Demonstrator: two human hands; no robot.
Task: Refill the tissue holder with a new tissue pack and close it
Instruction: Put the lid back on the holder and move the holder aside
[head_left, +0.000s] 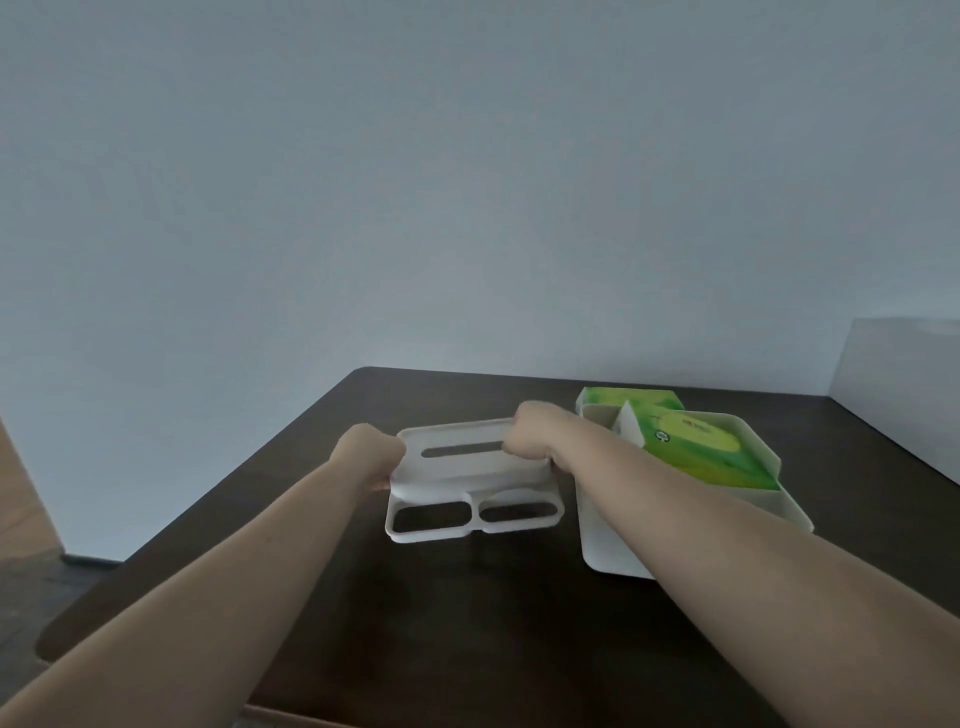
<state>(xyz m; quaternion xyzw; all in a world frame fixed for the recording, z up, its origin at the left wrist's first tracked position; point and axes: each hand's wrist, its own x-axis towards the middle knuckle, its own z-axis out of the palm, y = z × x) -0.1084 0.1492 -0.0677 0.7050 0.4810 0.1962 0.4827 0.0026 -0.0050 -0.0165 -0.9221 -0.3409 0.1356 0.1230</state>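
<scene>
The white lid of the tissue holder (470, 478), with a long slot and two oval cut-outs, sits on the dark table, its far side raised a little. My left hand (371, 449) grips its left edge and my right hand (535, 431) grips its right end. To the right lies the white holder base (613, 545), an open tray. A green tissue pack (691, 447) rests tilted inside it. My right forearm crosses over the base and hides part of it.
A second green tissue pack (631, 401) lies behind the base near the wall. The dark wooden table (467, 623) ends at the left and near edges. A pale grey box or panel (904, 384) stands at the far right. A plain wall rises behind.
</scene>
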